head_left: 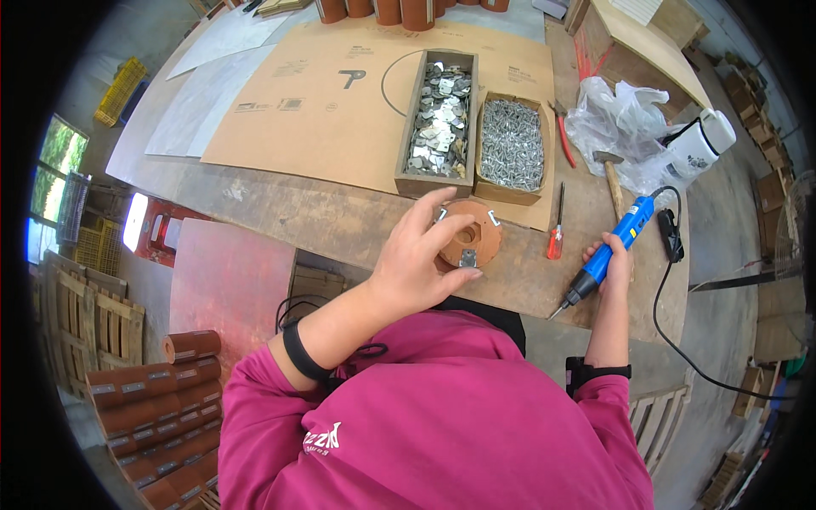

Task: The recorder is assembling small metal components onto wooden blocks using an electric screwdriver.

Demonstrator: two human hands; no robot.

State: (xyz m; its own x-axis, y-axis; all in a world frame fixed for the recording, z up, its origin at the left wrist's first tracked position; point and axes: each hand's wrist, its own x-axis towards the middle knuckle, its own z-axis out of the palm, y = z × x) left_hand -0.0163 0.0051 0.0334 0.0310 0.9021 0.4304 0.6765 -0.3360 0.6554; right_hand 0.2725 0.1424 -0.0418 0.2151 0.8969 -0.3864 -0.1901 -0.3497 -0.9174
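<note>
My left hand curves around the left side of a round reddish-brown piece at the table's front edge. Its thumb rests by the lower rim and its fingers reach over the top. The piece has a hole in the middle, and small metal plates sit along its rim, one plate close to my thumb. In my right hand is a blue electric screwdriver, its tip pointing down and left, apart from the round piece. The left fingers partly hide the piece's left side.
Behind the piece stand a long box of metal plates and a carton of screws. A red-handled screwdriver, pliers, a hammer and plastic bags lie to the right. Brown cylinders are stacked lower left. A black cord hangs at right.
</note>
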